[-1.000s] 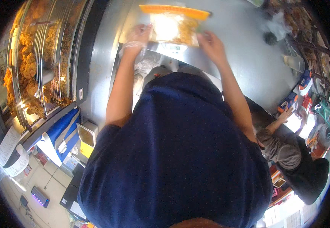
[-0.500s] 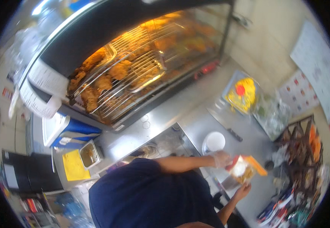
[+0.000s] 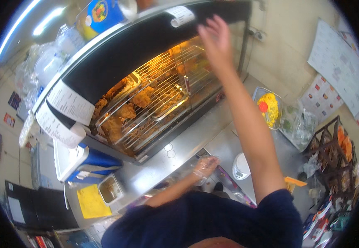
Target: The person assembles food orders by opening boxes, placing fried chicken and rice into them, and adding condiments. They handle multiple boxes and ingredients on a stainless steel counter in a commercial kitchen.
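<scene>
My right hand (image 3: 217, 39) is bare and raised in front of the upper black panel of a heated display cabinet (image 3: 142, 41). Its fingers are spread and nothing shows in them. Just left of it, a white paper slip (image 3: 182, 15) hangs on the panel. Lower down, my left hand (image 3: 206, 167) wears a clear plastic glove. Loosely curled, it hovers by the counter's front edge, left of a white round scale (image 3: 241, 166), with nothing visible in it. Pieces of fried chicken (image 3: 143, 97) lie on wire racks (image 3: 163, 78) inside the cabinet.
Two printed slips (image 3: 71, 101) hang at the cabinet's left. Below stand a blue-white cooler (image 3: 99, 159), a metal pan (image 3: 111, 189) and a yellow cloth (image 3: 92, 201). On the right are a tray of yellow food (image 3: 269, 108), bagged greens (image 3: 297, 128), a brown rack (image 3: 332, 149) and an orange strip (image 3: 296, 181).
Both hands have left the red-and-white food package, which is now out of sight. My right hand has risen to the cabinet's top, and my left hand has moved left. The view has shifted.
</scene>
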A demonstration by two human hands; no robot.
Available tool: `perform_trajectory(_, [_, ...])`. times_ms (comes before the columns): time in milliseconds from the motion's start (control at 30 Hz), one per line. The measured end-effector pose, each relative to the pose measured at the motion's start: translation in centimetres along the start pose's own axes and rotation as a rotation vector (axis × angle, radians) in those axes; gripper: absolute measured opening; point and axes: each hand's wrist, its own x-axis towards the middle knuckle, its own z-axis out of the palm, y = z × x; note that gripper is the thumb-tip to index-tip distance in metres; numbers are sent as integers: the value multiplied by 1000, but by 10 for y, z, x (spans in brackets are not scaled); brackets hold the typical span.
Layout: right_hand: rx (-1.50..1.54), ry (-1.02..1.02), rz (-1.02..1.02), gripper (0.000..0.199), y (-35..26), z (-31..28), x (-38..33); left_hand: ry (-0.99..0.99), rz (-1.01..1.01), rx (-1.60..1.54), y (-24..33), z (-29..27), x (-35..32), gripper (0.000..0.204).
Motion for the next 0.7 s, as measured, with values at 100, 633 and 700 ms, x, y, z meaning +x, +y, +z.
perform_trajectory(100, [-133, -11, 126, 50, 29, 29, 54, -185, -127, -233, 5, 27, 10, 35])
perform_trajectory(633, [-1328, 1220, 994, 38, -250, -512, -492, -729, 347, 119, 59, 219, -1, 36])
perform_trajectory(700, [-1547, 881, 1313, 45, -257, -548, -527, -625, 827, 201, 65, 283, 0, 37])
